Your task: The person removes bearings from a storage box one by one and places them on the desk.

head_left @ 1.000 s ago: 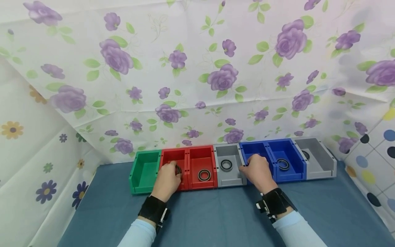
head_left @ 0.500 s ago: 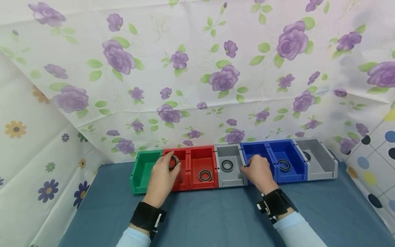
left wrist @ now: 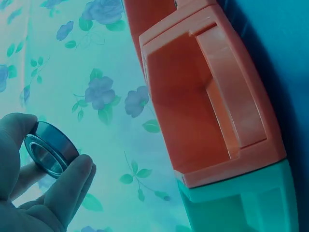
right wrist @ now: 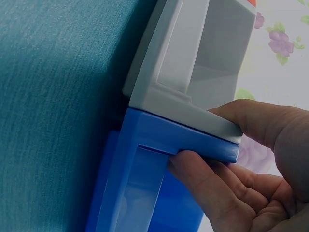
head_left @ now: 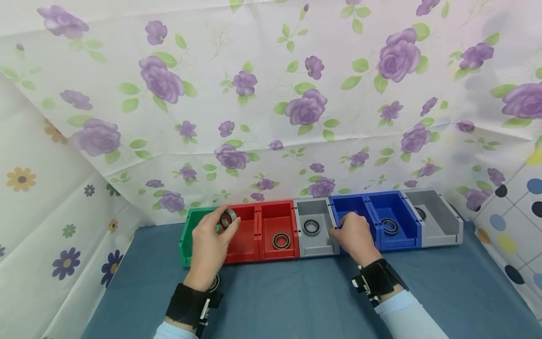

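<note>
My left hand point(head_left: 208, 245) pinches a ball bearing point(left wrist: 59, 139) between thumb and fingertips. The bearing is tilted on its edge and, in the head view, overlaps the boundary of the green bin point(head_left: 184, 249) and the left red bin point(head_left: 245, 256). My right hand point(head_left: 355, 238) grips the adjoining side walls of a grey bin point(right wrist: 181, 113) and a blue bin point(right wrist: 149, 128), thumb on the grey side and fingers on the blue. Another bearing point(head_left: 218, 282) lies on the table beside my left wrist, partly covered by it.
The bins stand in one row against a flowered cloth backdrop point(head_left: 254, 117). Single bearings lie in the right red bin point(head_left: 277, 216), the middle grey bin, the right blue bin point(head_left: 385, 205) and the far-right grey bin point(head_left: 440, 221). Blue-grey cloth point(head_left: 292, 296) covers the table.
My left hand has lifted the bearing out of the left red bin and moved left with it. The bearing beside my left wrist has come into view. My right hand keeps its grip.
</note>
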`<state>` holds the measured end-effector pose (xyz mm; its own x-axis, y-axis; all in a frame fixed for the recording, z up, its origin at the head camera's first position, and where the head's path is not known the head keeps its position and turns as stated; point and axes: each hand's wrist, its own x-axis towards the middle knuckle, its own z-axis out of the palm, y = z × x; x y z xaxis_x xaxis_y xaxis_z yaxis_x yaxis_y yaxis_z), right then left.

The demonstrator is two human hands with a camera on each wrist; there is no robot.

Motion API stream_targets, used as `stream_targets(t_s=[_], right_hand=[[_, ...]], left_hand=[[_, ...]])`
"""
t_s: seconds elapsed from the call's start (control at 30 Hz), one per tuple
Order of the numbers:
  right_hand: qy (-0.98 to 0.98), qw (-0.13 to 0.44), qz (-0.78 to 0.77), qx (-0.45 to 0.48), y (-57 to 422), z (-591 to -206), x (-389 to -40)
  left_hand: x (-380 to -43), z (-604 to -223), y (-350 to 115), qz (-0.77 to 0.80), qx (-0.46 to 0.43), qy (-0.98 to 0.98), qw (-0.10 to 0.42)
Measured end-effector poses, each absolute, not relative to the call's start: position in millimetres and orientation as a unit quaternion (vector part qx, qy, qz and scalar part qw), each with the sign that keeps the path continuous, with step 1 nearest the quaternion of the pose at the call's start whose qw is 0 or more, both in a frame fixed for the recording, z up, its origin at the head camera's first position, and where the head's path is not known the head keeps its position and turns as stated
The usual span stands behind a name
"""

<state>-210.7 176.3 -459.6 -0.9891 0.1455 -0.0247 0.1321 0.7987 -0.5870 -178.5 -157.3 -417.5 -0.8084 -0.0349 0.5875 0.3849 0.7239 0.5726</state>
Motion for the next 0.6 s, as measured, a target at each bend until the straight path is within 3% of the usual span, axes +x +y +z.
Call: stream_targets(t_s=[0.2,0.6], right_hand=[[-0.949,0.014,0.308,-0.07,177,-460,-211],[-0.95,0.024,0.305,-0.061,176,-461,-211]], left_hand=[[-176,-417,-161,-0.362,-0.09,-0.876,0.307],[-161,-426,-165,-0.355,-0.1,-0.885,0.284]])
